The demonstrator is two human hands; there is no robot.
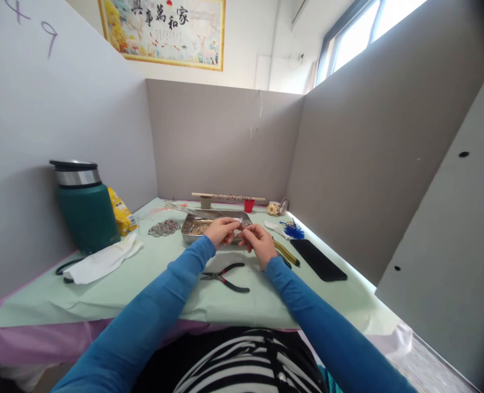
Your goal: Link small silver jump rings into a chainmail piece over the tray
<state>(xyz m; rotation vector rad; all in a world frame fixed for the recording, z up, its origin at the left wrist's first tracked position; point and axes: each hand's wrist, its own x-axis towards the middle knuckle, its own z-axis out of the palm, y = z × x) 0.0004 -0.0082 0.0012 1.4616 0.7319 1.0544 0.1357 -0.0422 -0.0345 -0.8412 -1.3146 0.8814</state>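
Note:
My left hand (223,231) and my right hand (260,243) meet over the front right of a metal tray (190,238). The fingertips of both are pinched together on something small and thin that I cannot make out. Small beads (201,227) lie in the tray, and a bundle of thin wires (190,209) rests across its back left rim. On the table below my hands are black-handled pliers (221,277), their jaws pointing left. A yellow-handled tool (288,254) lies partly hidden behind my right wrist.
At left stand a green bottle (87,218) and a white cloth (106,259). Grey beadwork (164,228) lies left of the tray. Behind, a beaded stick (228,197) spans two cups, one a red cup (249,206). A black phone-like slab (318,259) lies right, near blue tassels (293,229).

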